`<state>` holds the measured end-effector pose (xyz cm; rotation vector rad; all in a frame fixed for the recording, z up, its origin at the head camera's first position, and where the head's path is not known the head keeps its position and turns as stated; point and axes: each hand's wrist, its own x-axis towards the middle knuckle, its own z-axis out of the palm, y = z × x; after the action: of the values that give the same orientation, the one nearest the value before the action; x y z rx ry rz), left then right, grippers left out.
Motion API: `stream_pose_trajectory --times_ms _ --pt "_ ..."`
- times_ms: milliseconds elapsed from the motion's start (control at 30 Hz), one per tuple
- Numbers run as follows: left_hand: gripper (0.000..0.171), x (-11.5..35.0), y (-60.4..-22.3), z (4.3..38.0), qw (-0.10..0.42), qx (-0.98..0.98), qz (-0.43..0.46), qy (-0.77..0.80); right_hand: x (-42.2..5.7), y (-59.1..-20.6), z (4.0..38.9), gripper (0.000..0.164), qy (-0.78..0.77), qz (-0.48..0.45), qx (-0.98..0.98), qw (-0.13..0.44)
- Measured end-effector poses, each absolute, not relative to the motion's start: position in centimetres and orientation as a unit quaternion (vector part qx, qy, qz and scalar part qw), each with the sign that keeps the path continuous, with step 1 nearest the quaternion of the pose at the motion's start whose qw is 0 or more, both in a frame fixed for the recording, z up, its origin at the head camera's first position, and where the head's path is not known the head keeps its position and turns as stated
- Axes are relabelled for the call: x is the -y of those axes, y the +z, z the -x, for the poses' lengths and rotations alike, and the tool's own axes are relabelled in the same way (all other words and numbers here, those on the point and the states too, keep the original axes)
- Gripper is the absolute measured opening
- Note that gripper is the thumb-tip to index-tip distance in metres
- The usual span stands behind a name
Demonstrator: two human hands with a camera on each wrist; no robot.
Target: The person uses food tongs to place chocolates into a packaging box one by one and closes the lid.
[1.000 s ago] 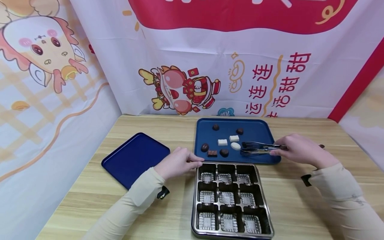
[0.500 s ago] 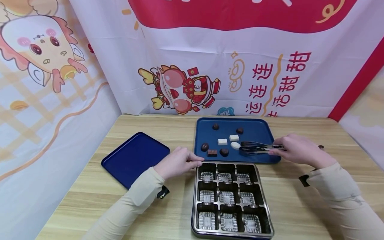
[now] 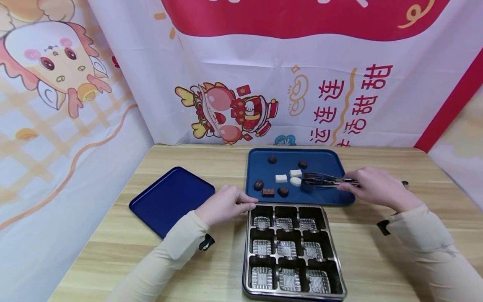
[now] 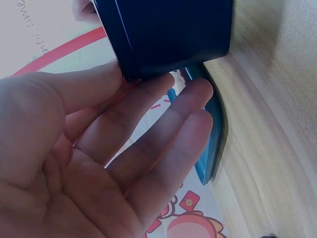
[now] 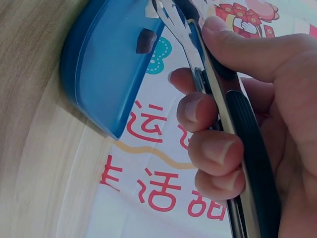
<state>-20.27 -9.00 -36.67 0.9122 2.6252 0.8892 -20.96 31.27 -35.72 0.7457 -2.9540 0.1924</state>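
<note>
The left hand (image 3: 225,204) has the far left corner of a metal-rimmed box (image 3: 294,293) between thumb and forefinger, its other fingers reaching loosely alongside. The right hand (image 3: 377,188) is wrapped around a pair of tongs (image 5: 242,124), thumb on one side and fingers curled about the other. The tongs lie low over a blue tray (image 3: 324,161), their ends right up against the white oval chocolate (image 3: 295,181); whether they actually touch it I can't tell from here.

Two white rectangular chocolates sit near that oval one, (image 3: 295,173) and (image 3: 281,178). Around them on the tray are a dark oval piece (image 3: 258,185), a patterned brown rectangle (image 3: 268,192) and three more dark pieces, one by the near edge (image 3: 283,191) and two farther back.

The box stands on the wooden table (image 3: 203,272) just in front of the tray, its nine compartments in three rows of three, each showing a ribbed bottom. Off to the left lies a darker blue tray (image 3: 171,201), set at an angle. A printed cloth (image 3: 226,58) hangs behind it all.
</note>
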Motion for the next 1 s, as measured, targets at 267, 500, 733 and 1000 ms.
stream_pose_trajectory --times_ms 267,500,733,1000 --pt "0.021 8.96 -36.67 20.21 0.113 -0.895 -0.307 0.303 -31.42 -35.87 20.99 0.028 0.047 -0.241 0.968 0.048" --pt "0.021 8.94 -36.39 20.15 0.115 -0.895 -0.307 0.3 -31.4 -36.19 21.13 0.025 0.04 -0.245 0.967 0.058" --pt "0.021 9.05 -36.4 20.17 0.115 -0.896 -0.305 0.301 -31.09 -35.85 20.98 0.027 0.037 -0.245 0.967 0.059" --pt "0.021 9.02 -36.41 20.16 0.117 -0.896 -0.306 0.301 -31.08 -35.44 20.64 0.028 0.036 -0.236 0.969 0.059"
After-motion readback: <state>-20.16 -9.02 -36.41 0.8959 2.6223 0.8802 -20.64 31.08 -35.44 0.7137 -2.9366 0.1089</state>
